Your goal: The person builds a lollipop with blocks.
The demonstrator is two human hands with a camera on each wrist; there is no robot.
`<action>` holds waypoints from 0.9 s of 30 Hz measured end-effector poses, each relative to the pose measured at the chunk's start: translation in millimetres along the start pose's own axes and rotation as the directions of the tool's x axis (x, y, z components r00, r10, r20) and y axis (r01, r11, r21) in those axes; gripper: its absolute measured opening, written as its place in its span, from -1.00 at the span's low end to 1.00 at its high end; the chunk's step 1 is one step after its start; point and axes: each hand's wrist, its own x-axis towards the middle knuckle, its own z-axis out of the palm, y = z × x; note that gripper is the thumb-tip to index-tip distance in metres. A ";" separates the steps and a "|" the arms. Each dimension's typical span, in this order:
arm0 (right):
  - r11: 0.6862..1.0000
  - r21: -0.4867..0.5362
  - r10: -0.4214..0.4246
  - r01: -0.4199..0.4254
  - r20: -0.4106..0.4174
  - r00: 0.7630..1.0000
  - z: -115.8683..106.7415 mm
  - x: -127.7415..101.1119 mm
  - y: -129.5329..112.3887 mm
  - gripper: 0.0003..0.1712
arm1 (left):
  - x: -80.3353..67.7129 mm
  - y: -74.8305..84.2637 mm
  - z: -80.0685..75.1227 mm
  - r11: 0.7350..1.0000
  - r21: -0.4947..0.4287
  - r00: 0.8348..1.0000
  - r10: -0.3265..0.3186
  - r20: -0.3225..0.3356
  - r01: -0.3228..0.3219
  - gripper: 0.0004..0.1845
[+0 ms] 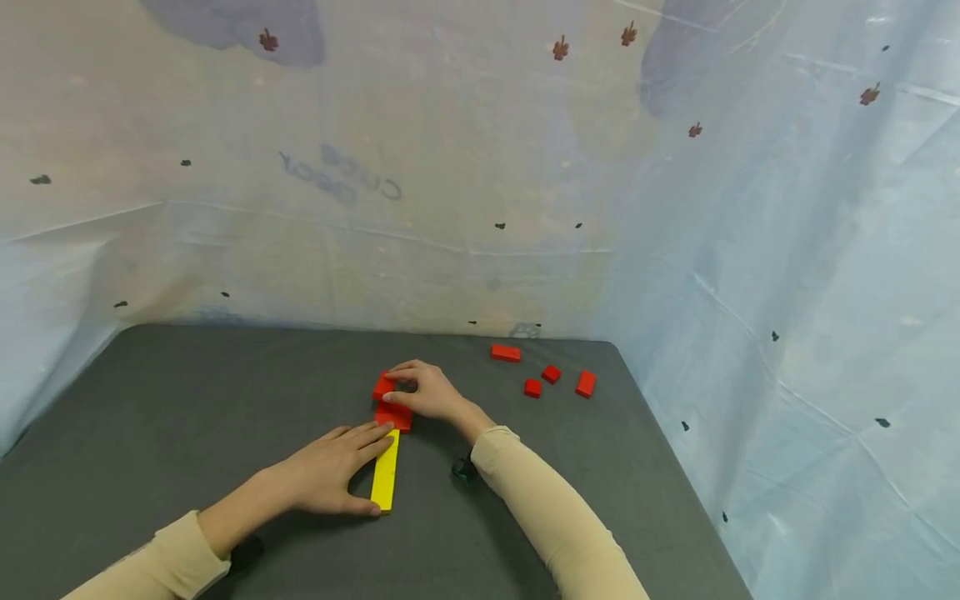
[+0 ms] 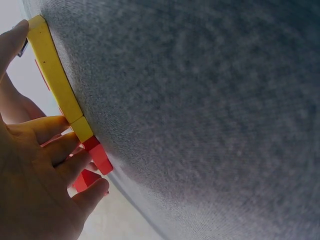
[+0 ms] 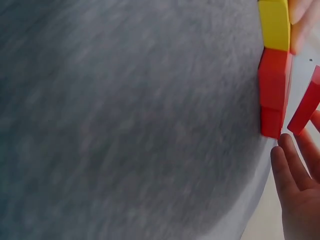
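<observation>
On the dark grey table (image 1: pixel 187 417), a long yellow block (image 1: pixel 385 472) lies flat, running from about 6 o'clock toward 12 o'clock in the head view. The left hand (image 1: pixel 330 471) rests alongside it on its 9 o'clock side, fingers straight and laid flat, the fingertips reaching the block's far end and the thumb touching its near end. In the left wrist view the fingers (image 2: pixel 47 127) press against the yellow block's (image 2: pixel 55 80) edge without curling round it.

Butted against the yellow block's far end, at 12 o'clock from it, is a flat red block (image 1: pixel 394 416). Just beyond that sits a second red block (image 1: pixel 383 387), tilted up off the table (the right wrist view shows it leaning, apart from the flat one). The right hand (image 1: pixel 427 392) comes in from 3 o'clock and pinches this tilted red block between curled fingers and thumb. In the right wrist view, the flat red block (image 3: pixel 274 92) touches the yellow block's (image 3: pixel 274 22) end, and the tilted red block (image 3: pixel 306 102) stands just beside it, with fingertips (image 3: pixel 290 165) below.

Four loose red blocks lie well apart from the hands, toward 2 o'clock near the table's far right corner: a longer one (image 1: pixel 506 352), two small ones (image 1: pixel 551 373) (image 1: pixel 532 387) and another (image 1: pixel 586 383).

Both forearms wear beige sleeves (image 1: pixel 547 508). A pale plastic sheet (image 1: pixel 787 250) hangs behind and to the right of the table.
</observation>
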 end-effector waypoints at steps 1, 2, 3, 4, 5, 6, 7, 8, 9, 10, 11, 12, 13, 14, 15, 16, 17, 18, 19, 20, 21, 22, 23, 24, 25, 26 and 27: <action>1.000 0.000 0.000 0.000 0.004 1.000 1.3 1.3 -1.5 -0.46 | 0.1 0.1 0.0 1.000 0.000 1.000 0.000 0.003 0.000 0.13; 1.000 0.001 0.000 0.000 0.009 1.000 2.2 2.4 -3.0 -0.46 | 0.1 0.2 -0.2 1.000 -0.001 1.000 0.000 0.006 0.000 0.13; 1.000 0.002 0.000 0.000 0.010 1.000 3.2 3.4 -4.7 -0.47 | 0.1 0.2 -0.4 1.000 0.000 1.000 -0.001 0.009 0.001 0.13; 1.000 0.000 -0.003 0.003 0.012 1.000 4.1 4.4 -6.3 -0.47 | 0.1 0.2 -0.6 1.000 0.001 1.000 0.001 0.011 -0.001 0.13; 1.000 0.000 -0.006 0.006 0.015 1.000 5.1 5.3 -7.8 -0.47 | -0.1 0.1 -0.8 1.000 0.002 1.000 0.004 0.010 -0.004 0.12; 1.000 -0.003 -0.012 0.012 0.019 1.000 5.9 6.2 -9.4 -0.47 | -0.2 0.1 -0.9 1.000 0.002 1.000 0.007 0.010 -0.007 0.12; 1.000 -0.008 -0.018 0.018 0.025 1.000 6.9 7.1 -10.7 -0.46 | -0.5 0.0 -1.1 1.000 0.001 1.000 0.011 0.009 -0.011 0.11; 1.000 -0.016 -0.022 0.022 0.029 0.999 7.8 7.9 -12.0 -0.46 | -0.7 0.0 -1.2 1.000 0.000 1.000 0.013 0.007 -0.013 0.11; 0.999 -0.028 -0.028 0.029 0.034 0.999 8.8 8.7 -13.2 -0.46 | -1.0 -0.1 -1.2 1.000 0.000 1.000 0.015 0.008 -0.015 0.11; 0.998 -0.043 -0.033 0.035 0.040 0.999 9.7 9.4 -14.2 -0.46 | -1.2 -0.2 -1.2 1.000 -0.001 1.000 0.015 0.007 -0.015 0.11; 0.998 -0.058 -0.037 0.040 0.045 0.998 10.6 10.0 -14.7 -0.46 | -1.4 -0.3 -1.2 1.000 -0.003 1.000 0.017 0.005 -0.017 0.10; 0.996 -0.073 -0.039 0.043 0.051 0.998 11.2 10.5 -15.6 -0.46 | -1.4 -0.2 -1.2 1.000 -0.004 1.000 0.016 0.006 -0.016 0.10; 0.995 -0.090 -0.040 0.045 0.055 0.998 11.9 10.7 -15.8 -0.46 | -1.2 -0.4 -1.0 1.000 -0.005 1.000 0.015 0.006 -0.015 0.10; 0.994 -0.100 -0.041 0.047 0.059 0.997 12.4 10.6 -16.4 -0.47 | -1.2 -0.3 -1.1 1.000 -0.004 1.000 0.013 0.009 -0.013 0.10; 0.993 -0.112 -0.041 0.048 0.065 0.997 12.9 10.6 -16.5 -0.47 | -1.0 -0.4 -1.0 1.000 -0.004 1.000 0.014 0.011 -0.014 0.10; 0.991 -0.122 -0.039 0.048 0.069 0.997 13.3 10.4 -16.8 -0.47 | -0.9 -0.5 -1.0 1.000 -0.004 1.000 0.016 0.010 -0.015 0.10; 0.990 -0.131 -0.038 0.048 0.073 0.997 13.7 10.0 -17.2 -0.47 | -0.8 -0.6 -1.0 1.000 -0.004 1.000 0.016 0.012 -0.016 0.10; 0.989 -0.138 -0.037 0.047 0.078 0.996 14.0 9.7 -17.5 -0.47 | -0.7 -0.9 -0.8 1.000 -0.002 1.000 0.016 0.013 -0.016 0.10; 0.988 -0.146 -0.037 0.049 0.082 0.996 14.3 9.5 -17.6 -0.47 | -0.7 -1.1 -0.7 1.000 -0.002 1.000 0.016 0.014 -0.016 0.10; 0.988 -0.149 -0.036 0.048 0.086 0.996 14.5 9.1 -17.9 -0.47 | -0.7 -1.2 -0.7 1.000 -0.002 1.000 0.015 0.016 -0.015 0.10; 0.987 -0.153 -0.035 0.048 0.089 0.995 14.7 9.0 -17.9 -0.47 | -0.8 -1.4 -0.6 1.000 -0.001 1.000 0.014 0.016 -0.014 0.11; 0.987 -0.151 -0.034 0.047 0.089 0.995 14.9 8.7 -18.1 -0.47 | -1.0 -1.4 -0.8 1.000 -0.001 1.000 0.013 0.017 -0.013 0.11; 0.988 -0.146 -0.031 0.043 0.087 0.996 15.1 8.5 -18.2 -0.48 | -1.2 -1.4 -0.7 1.000 0.000 1.000 0.012 0.017 -0.012 0.11; 0.990 -0.139 -0.027 0.038 0.081 0.996 15.5 8.6 -17.9 -0.49 | -1.3 -1.5 -0.7 1.000 -0.001 1.000 0.011 0.016 -0.011 0.11; 0.991 -0.129 -0.021 0.030 0.073 0.997 15.8 8.5 -18.1 -0.50 | -1.5 -1.2 -1.0 1.000 -0.002 1.000 0.009 0.016 -0.009 0.11; 0.993 -0.120 -0.012 0.020 0.064 0.998 16.1 8.5 -18.3 -0.51 | -1.6 -1.0 -1.2 1.000 -0.003 1.000 0.010 0.012 -0.010 0.11; 0.994 -0.111 -0.002 0.008 0.054 0.999 16.5 8.7 -18.5 -0.52 | -1.7 -0.9 -1.1 1.000 -0.004 1.000 0.010 0.011 -0.010 0.11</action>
